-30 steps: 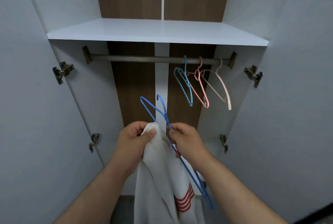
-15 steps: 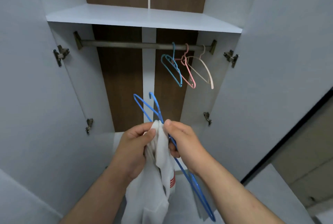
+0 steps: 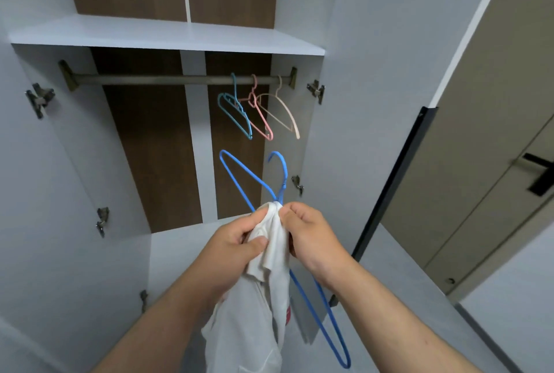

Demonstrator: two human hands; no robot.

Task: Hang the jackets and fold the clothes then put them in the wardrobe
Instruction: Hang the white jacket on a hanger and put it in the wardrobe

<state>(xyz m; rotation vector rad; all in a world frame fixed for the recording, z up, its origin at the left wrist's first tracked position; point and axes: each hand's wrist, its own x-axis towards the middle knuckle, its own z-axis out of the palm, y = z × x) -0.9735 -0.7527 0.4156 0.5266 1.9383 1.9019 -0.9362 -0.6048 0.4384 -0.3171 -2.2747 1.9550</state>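
A white jacket (image 3: pixel 257 306) with a bit of red trim hangs bunched from my two hands in front of the open wardrobe. My left hand (image 3: pixel 230 243) grips the white fabric near its top. My right hand (image 3: pixel 308 234) pinches the fabric's upper edge where it meets the neck of a blue wire hanger (image 3: pixel 254 180). The hanger's hook and one shoulder rise above my hands; its other end runs down past my right wrist. The metal rail (image 3: pixel 150 80) crosses the wardrobe above, well clear of the hanger's hook.
A teal hanger (image 3: pixel 235 114), a pink hanger (image 3: pixel 260 120) and a cream hanger (image 3: pixel 284 114) hang bare at the rail's right end. A white shelf (image 3: pixel 168 36) sits above the rail. Both wardrobe doors stand open, the right door (image 3: pixel 374 102) close by. A beige room door (image 3: pixel 494 162) is at right.
The view has swung right and drawn back, bringing the room door into sight. My hands kept hold of the jacket and blue hanger, and my right hand has moved up to the hanger's neck.
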